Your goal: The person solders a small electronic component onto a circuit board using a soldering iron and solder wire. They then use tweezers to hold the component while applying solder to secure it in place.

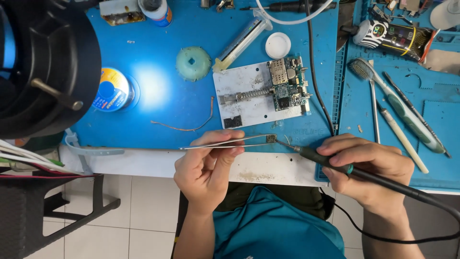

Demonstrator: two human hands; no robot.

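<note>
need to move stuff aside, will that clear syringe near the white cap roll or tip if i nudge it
The syringe lies flat on the blue mat, so tipping seems unlikely. Its round barrel could roll sideways, though the flange near its tip might stop it. It looks like light plastic, so it would probably slide easily.

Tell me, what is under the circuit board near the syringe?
The circuit board lies clamped on a white holder plate, which rests on the blue mat. The plate's part beneath the board is covered.

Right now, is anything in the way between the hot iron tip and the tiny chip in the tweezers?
Nothing visible. The right hand holds the soldering iron, whose tip reaches the small chip, pinched in tweezers held by the left hand. Whether they touch is too small to tell.
</note>
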